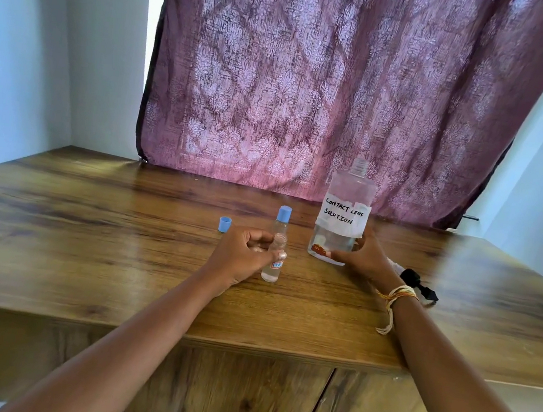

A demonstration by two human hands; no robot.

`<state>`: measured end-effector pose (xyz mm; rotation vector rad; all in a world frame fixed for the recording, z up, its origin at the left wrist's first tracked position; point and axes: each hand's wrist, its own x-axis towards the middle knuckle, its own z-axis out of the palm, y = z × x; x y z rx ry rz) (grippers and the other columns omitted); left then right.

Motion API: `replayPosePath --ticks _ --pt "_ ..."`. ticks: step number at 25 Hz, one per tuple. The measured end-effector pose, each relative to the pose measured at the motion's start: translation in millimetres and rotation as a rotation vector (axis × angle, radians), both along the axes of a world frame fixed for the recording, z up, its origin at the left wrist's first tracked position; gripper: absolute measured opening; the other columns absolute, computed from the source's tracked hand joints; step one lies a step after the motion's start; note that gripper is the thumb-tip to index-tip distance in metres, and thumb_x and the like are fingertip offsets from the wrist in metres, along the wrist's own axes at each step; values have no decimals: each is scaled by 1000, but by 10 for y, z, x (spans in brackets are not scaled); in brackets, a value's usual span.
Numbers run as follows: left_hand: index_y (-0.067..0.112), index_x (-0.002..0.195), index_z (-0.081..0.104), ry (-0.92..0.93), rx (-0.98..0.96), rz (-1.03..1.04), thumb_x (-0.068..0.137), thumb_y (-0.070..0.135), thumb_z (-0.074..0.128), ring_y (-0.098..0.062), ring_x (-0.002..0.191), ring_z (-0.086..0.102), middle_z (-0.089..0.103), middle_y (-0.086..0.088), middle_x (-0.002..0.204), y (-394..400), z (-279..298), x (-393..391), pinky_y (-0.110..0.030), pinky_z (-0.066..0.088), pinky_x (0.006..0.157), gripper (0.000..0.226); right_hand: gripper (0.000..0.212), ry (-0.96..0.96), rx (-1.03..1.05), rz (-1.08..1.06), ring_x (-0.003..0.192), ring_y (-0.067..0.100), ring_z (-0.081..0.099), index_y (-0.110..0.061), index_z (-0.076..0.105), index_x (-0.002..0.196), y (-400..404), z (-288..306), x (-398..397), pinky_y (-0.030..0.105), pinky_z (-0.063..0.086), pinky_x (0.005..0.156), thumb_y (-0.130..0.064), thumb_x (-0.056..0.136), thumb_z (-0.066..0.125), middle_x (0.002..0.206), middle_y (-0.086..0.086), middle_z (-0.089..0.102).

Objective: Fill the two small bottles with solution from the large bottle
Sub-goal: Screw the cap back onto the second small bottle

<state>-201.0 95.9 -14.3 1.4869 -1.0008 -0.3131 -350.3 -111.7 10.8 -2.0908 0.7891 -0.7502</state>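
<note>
Forearms nearest, reaching over table (84,250) edge. L hand (239,258) grips open small bottle (275,258), upright. Capped bottle (283,219) just behind. Loose cap (224,225) to left. R hand (365,258) wraps base of uncapped big bottle (343,215), upright on table. Black cap (418,284) by R wrist.

Large bottle (343,215): white paper label (344,215) handwritten "CONTACT LENS SOLUTION". Uncapped small bottle (274,260): small printed label (277,265), apparently lettered but illegible.

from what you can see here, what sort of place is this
Probably a room in a home, not a lab: a wood-grain desk stands in a corner of plain white walls, with a patterned purple curtain hung behind it.
</note>
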Motion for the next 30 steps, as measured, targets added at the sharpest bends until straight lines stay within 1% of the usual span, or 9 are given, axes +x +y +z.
replayPosePath --ticks 3,6,8,10,14,17,21,24,30 --pt "13 104 73 -1 14 20 76 14 78 0 80 68 74 6 90 26 18 -7 -6 48 67 28 93 209 -35 -42 111 23 57 -10 35 135 92 26 -78 33 48 90 -17 60 91 114 3 55" --pt "15 101 73 18 20 48 76 15 78 1 78 67 72 9 86 46 38 9 -3 46 64 25 32 404 -217 -90 75 8 53 -17 54 83 335 114 -166 16 37 61 -15 71 83 80 -9 52" --pt "14 102 73 42 8 53 74 16 80 -2 81 68 73 8 87 69 36 21 -7 47 68 28 26 462 -302 -67 65 10 50 -20 53 67 539 135 -136 17 30 50 -16 73 79 67 -7 52" --pt "12 103 73 47 -3 64 74 14 80 -1 80 68 73 5 89 95 23 35 -8 48 67 30 8 416 -345 -32 72 15 56 -10 68 80 717 139 -38 21 38 54 -12 74 73 76 2 62" --pt "11 100 73 90 -17 107 74 12 80 -9 82 70 76 -4 95 122 -14 111 -18 54 74 28 18 171 -346 108 82 16 64 -6 72 92 973 212 301 22 46 71 0 79 62 85 5 69" --pt "7 104 73 130 -8 119 72 12 81 -19 92 72 76 -10 98 204 -29 188 -36 58 84 34 21 99 -360 189 89 20 68 -4 71 96 1015 228 584 17 49 71 3 79 60 92 10 73" --pt "3 111 70 176 -16 141 72 12 82 -25 95 72 74 -13 102 405 -30 306 -43 60 80 42 38 153 -239 365 97 19 58 -5 60 117 1060 150 934 34 52 90 5 80 62 103 8 58" --pt "9 104 73 187 -24 141 72 11 81 -26 94 72 76 -10 96 537 -2 345 -46 58 84 33 53 210 -292 414 110 17 52 -9 51 132 1077 100 1151 26 46 94 4 82 60 123 9 53" --pt "13 103 74 112 -26 155 74 12 80 -20 92 73 77 -6 94 599 -4 385 -42 58 87 30 54 358 -482 487 127 25 50 -17 50 138 1070 110 1490 32 39 103 -4 87 62 143 8 50"
